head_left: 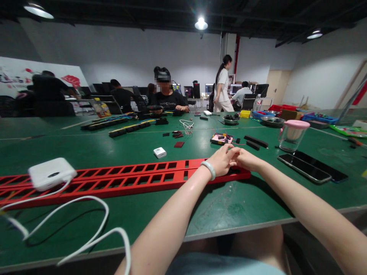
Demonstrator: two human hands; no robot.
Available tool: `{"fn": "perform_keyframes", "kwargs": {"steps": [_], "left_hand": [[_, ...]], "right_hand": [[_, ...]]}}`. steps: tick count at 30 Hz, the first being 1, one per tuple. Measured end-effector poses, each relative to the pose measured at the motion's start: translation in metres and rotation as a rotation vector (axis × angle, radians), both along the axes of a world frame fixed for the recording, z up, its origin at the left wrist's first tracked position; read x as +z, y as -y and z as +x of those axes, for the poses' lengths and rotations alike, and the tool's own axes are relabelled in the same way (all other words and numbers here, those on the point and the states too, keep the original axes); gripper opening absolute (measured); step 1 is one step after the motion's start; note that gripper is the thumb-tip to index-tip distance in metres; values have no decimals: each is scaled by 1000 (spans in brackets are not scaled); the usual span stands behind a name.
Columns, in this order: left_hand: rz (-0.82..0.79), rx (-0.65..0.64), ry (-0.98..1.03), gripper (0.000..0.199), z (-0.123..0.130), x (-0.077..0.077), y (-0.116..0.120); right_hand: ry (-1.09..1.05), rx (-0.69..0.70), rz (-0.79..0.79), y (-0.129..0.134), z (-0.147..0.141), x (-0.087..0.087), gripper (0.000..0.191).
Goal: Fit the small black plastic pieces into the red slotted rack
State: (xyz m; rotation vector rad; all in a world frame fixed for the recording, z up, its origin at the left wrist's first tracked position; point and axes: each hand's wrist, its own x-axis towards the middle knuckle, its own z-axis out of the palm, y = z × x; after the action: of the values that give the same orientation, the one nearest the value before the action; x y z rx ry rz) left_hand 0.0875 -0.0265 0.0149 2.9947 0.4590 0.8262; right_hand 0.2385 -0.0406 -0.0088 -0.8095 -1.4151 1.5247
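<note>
Two long red slotted rails (pixel 109 185) lie side by side on the green table, running from the left edge to the middle. Over their right end, my left hand (pixel 222 159), with a pale bangle at the wrist, rests with its fingers bent. My right hand (pixel 246 159) meets it there, fingers curled together against the left fingertips. Whatever lies between the fingers is too small to make out. Just behind the hands is a pink and black tray (pixel 221 138) with small parts and thin wires.
A white box (pixel 52 173) with a looping white cable sits on the rails at left. Right of my hands are two phones (pixel 304 168) and a pink-lidded jug (pixel 293 136). Black bars (pixel 256 141) lie behind. A person (pixel 168 97) sits across the table.
</note>
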Motion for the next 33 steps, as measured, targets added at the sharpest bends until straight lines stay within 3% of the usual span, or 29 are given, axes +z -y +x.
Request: {"fn": "perform_keyframes", "kwargs": {"steps": [7, 18, 22, 27, 33], "left_hand": [[124, 62, -20, 52, 5, -2, 8], [117, -63, 75, 54, 6, -1, 9], [91, -51, 73, 53, 6, 2, 11], [26, 120, 14, 58, -1, 6, 11], [-116, 447, -182, 63, -9, -2, 2]], "right_hand": [[-53, 63, -20, 5, 0, 5, 25], [-72, 69, -97, 12, 1, 9, 29], [-51, 68, -88, 11, 2, 10, 32], [8, -53, -29, 7, 12, 17, 28], [161, -241, -132, 2, 23, 21, 23]]}}
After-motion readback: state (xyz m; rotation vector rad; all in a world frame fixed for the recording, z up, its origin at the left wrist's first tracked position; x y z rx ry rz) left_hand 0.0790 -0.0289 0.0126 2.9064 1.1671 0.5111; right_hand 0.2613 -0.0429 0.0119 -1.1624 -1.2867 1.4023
